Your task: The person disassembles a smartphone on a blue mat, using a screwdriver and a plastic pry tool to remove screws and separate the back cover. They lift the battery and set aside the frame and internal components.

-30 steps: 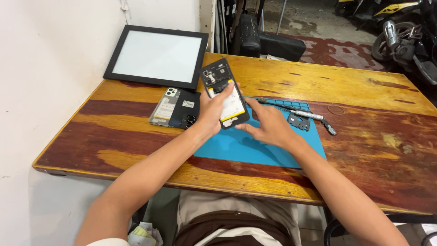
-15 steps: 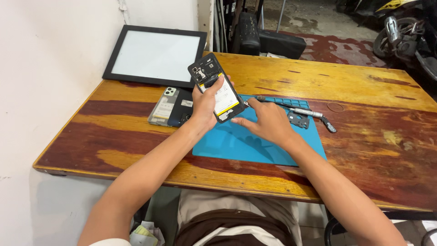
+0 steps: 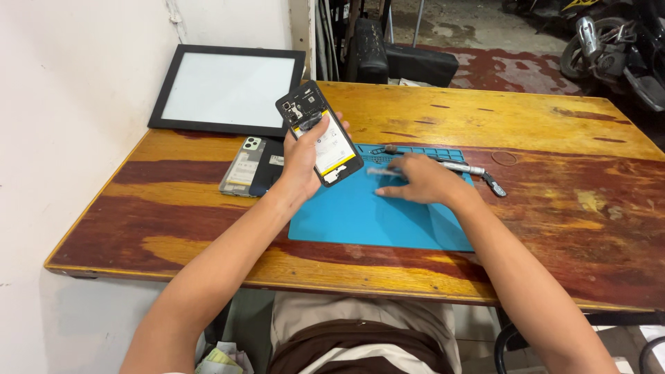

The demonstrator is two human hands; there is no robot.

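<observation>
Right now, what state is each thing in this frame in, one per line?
Opened phone: back cover off, insides showing, held up in left hand.
Right hand: resting on blue mat, fingers at a small blurred tool.
Back cover: lying flat beside mat.
Light panel: propped against the wall, blank.
Screwdriver: lying on mat's edge.

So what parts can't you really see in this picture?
Head view, the only one:
- The right hand covers part of the blue mat; whether its fingers grip the blurred thin tool is unclear.
- The opened phone in the left hand: its small inner parts are too tiny to tell.
- The phone back cover is partly hidden behind the left hand.
- The motorbike is cut off by the top right edge.
</observation>
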